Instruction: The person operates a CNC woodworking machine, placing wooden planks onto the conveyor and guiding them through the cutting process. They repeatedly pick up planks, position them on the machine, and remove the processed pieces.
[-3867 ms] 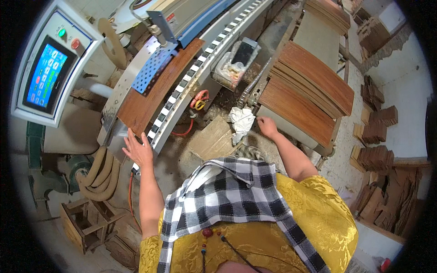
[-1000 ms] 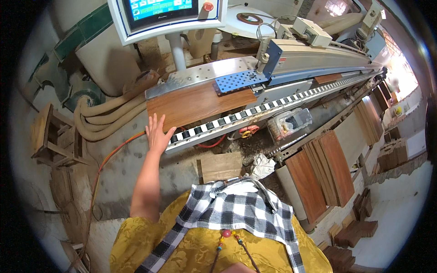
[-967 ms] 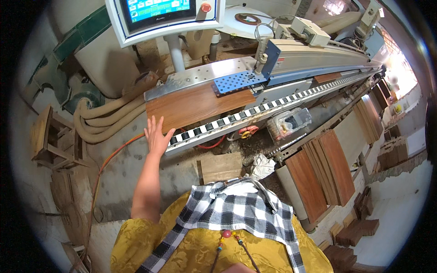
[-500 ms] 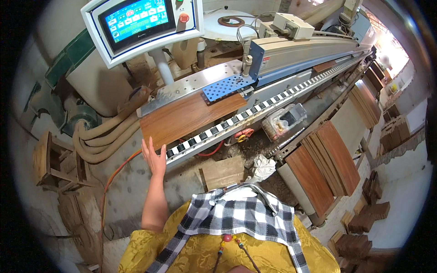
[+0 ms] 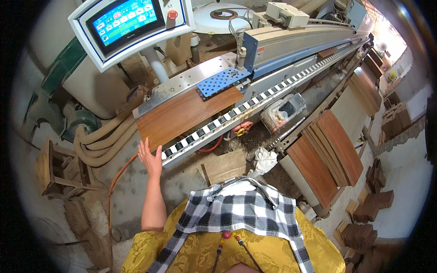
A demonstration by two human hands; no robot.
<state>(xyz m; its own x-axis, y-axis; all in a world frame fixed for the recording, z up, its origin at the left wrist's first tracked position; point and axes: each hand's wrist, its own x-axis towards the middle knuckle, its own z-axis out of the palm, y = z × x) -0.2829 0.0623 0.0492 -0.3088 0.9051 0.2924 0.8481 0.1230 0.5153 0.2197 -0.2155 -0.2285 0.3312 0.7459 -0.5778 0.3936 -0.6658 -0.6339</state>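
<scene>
A reddish-brown wooden board (image 5: 180, 113) lies on the machine's infeed, its far right part under a blue perforated guard plate (image 5: 221, 82). My left hand (image 5: 150, 157) is at the board's near left end, fingers spread, fingertips touching or very close to its edge. Just right of the thumb begins a strip of black and white rollers (image 5: 218, 121) running along the machine's front. My right hand is out of the picture.
Above left is a control panel with a lit screen (image 5: 125, 22) and red button. Brown hoses (image 5: 104, 145) and a wooden stool (image 5: 63, 170) stand left. Stacked boards (image 5: 314, 159) lie on a bench at right; a plastic bin (image 5: 282, 113) sits beyond the rollers. Red-handled pliers-like tools (image 5: 242, 128) hang below.
The view has shifted slightly, so the machine sits a little further left. My left hand stays at the board's end, with the thumb a bit wider from the fingers.
</scene>
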